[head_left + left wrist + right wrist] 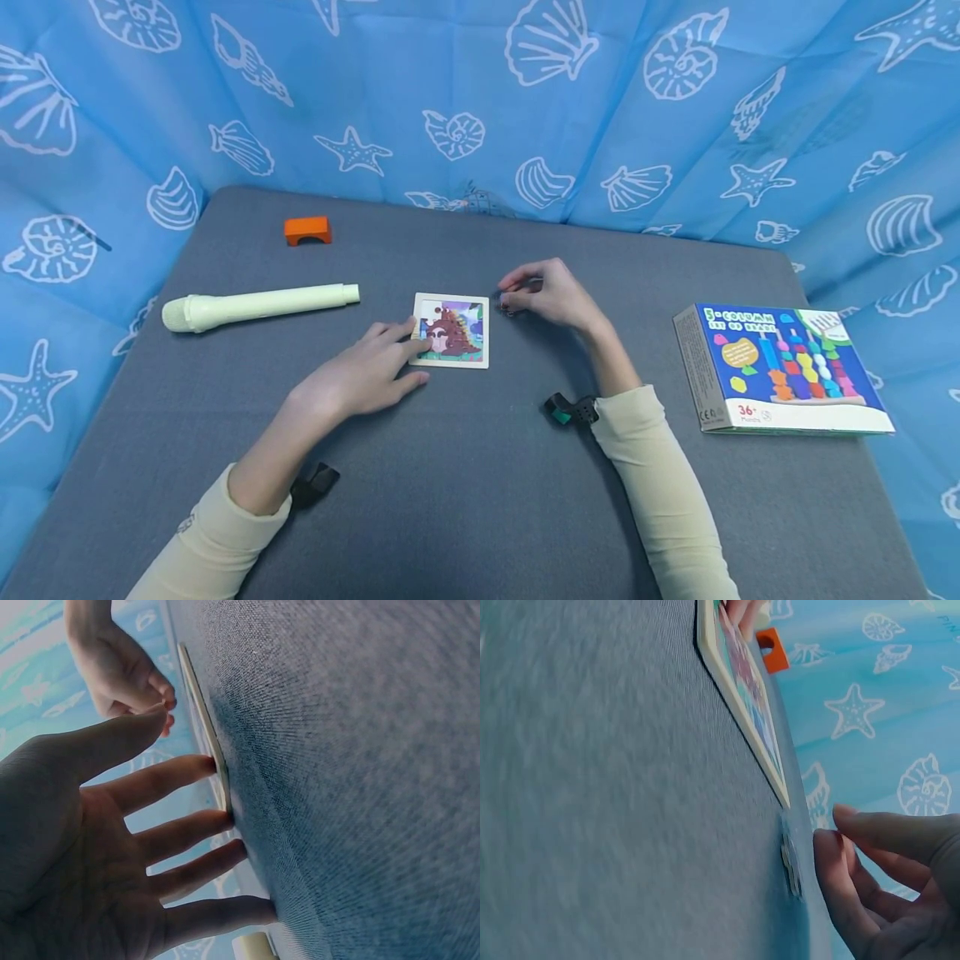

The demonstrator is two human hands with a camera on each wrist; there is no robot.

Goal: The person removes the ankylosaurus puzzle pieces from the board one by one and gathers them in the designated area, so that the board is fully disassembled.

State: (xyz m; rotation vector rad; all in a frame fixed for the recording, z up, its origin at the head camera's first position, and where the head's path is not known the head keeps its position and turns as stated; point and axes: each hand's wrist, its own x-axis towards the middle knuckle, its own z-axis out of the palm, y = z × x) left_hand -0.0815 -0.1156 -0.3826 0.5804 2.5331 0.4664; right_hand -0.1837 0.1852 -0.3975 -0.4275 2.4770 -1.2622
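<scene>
A square jigsaw puzzle (468, 329) with a cream frame and a brown spiky animal picture lies mid-table; bare white shows at its upper left. My left hand (375, 367) rests fingertips on its left side, the fingers fairly straight and spread. In the left wrist view, those fingers (187, 831) reach the frame's edge. Just right of the puzzle, a small flat puzzle piece (790, 866) lies on the cloth. My right hand (551, 293) hovers beside it, thumb and fingers bent with tips close together. Nothing shows between those tips in the right wrist view.
A pale green toy microphone (262, 307) lies to the left, below an orange arch block (307, 229). At the right sits a blue bead-set box (787, 367). A blue shell-patterned curtain (465, 83) borders the grey table (450, 500).
</scene>
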